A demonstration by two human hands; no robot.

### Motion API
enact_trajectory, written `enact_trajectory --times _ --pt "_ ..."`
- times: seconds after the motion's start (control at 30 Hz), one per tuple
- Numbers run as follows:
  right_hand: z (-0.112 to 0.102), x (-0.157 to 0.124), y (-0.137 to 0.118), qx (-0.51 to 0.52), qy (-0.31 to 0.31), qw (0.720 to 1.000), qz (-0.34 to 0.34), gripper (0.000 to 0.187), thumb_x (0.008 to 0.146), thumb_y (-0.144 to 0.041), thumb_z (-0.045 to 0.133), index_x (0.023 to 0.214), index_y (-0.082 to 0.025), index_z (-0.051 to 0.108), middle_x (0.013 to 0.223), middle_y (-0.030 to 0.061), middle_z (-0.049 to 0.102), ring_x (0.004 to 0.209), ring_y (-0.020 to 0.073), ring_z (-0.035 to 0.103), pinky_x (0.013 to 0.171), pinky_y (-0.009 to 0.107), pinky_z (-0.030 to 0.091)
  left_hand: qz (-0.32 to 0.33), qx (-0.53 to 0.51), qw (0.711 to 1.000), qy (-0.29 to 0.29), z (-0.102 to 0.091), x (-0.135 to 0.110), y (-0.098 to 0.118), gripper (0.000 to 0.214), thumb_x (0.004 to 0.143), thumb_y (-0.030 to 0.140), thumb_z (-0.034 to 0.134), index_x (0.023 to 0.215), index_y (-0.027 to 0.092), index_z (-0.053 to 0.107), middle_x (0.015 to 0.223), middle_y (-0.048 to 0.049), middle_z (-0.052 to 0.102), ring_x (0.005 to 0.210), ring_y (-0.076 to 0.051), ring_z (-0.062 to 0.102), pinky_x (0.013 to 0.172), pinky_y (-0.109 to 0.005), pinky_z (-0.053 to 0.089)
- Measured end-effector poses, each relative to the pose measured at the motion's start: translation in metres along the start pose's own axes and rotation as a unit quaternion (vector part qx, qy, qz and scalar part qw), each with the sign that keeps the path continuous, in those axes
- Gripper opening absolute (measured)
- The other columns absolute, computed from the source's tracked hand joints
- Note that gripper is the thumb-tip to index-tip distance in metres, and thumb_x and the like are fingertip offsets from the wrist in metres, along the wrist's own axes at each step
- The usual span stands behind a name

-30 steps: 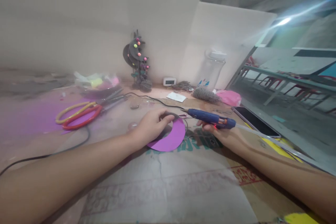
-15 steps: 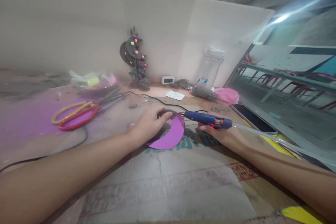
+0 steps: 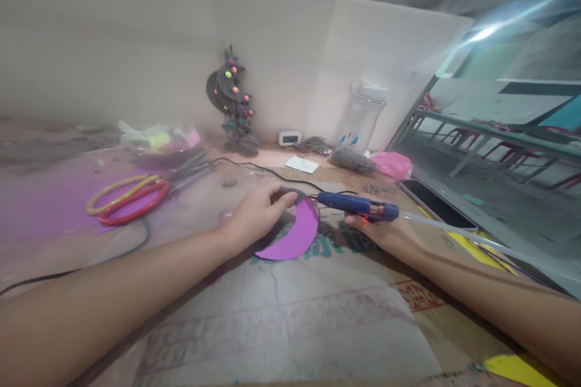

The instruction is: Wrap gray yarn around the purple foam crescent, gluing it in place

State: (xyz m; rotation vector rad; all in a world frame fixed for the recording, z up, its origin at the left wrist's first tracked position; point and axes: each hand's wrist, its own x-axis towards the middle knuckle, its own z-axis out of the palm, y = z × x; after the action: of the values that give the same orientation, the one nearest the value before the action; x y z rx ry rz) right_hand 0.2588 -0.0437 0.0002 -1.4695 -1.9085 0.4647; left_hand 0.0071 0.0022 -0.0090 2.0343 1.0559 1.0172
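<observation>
My left hand lies on a purple crescent-shaped foam piece at the middle of the table, its fingers curled over the piece's upper tip and pressing it down. My right hand is closed round the grip of a blue hot glue gun with a clear glue stick trailing to the right. The gun's nozzle points left and sits right at the crescent's upper tip, beside my left fingertips. A small red light glows on the gun.
Red and yellow scissors lie at the left on purple paper. A black cable crosses the table. A dark crescent ornament, small clock, water bottle and pink bag stand behind. A phone lies right.
The glue gun has moved left, bringing its nozzle from a little apart up to the crescent's tip. My left hand stays on the purple piece.
</observation>
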Motion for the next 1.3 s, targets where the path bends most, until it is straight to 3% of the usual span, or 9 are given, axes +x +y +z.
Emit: enact_trajectory --times 0.27,0.6,1.07,1.3 --pt "-0.0006 -0.0009 -0.0052 -0.012 0.008 1.000 0.020 0.027 0.075 -0.047 0.065 0.079 -0.020 0.066 0.069 0.0008 0.065 0.061 0.0167 0.057 0.055 0.025 0.047 0.004 0.002 1.000 0.001 0.0001 0.0008 -0.0002 0.022 0.089 0.032 0.049 0.081 0.016 0.062 0.077 -0.0031 0.064 0.074 -0.018 0.058 0.067 -0.029 0.041" --pt "-0.0007 -0.0017 -0.0027 0.016 -0.003 1.000 0.009 0.025 0.076 -0.041 0.066 0.091 -0.020 0.070 0.078 0.0021 0.072 0.070 0.0192 0.065 0.061 0.025 0.052 0.014 0.011 1.000 0.005 -0.0008 0.0006 0.0016 0.023 0.088 0.034 0.049 0.079 0.018 0.063 0.076 -0.0027 0.066 0.072 -0.018 0.058 0.067 -0.029 0.041" --pt "-0.0007 -0.0015 -0.0058 0.012 0.006 1.000 0.014 0.022 0.076 -0.041 0.065 0.086 -0.021 0.068 0.078 0.0017 0.072 0.071 0.0194 0.066 0.063 0.026 0.054 0.013 0.012 1.000 0.005 -0.0004 0.0002 -0.0005 0.024 0.089 0.035 0.048 0.079 0.018 0.062 0.076 -0.0031 0.066 0.072 -0.019 0.058 0.066 -0.030 0.041" --pt "-0.0008 0.0010 -0.0016 -0.042 0.028 0.998 0.026 0.027 0.075 -0.049 0.061 0.080 -0.024 0.070 0.074 0.0026 0.071 0.068 0.0239 0.065 0.061 0.032 0.053 0.017 0.001 1.000 0.009 -0.0014 -0.0003 0.0010 0.021 0.088 0.031 0.050 0.081 0.017 0.064 0.080 -0.0030 0.067 0.076 -0.019 0.060 0.070 -0.029 0.043"
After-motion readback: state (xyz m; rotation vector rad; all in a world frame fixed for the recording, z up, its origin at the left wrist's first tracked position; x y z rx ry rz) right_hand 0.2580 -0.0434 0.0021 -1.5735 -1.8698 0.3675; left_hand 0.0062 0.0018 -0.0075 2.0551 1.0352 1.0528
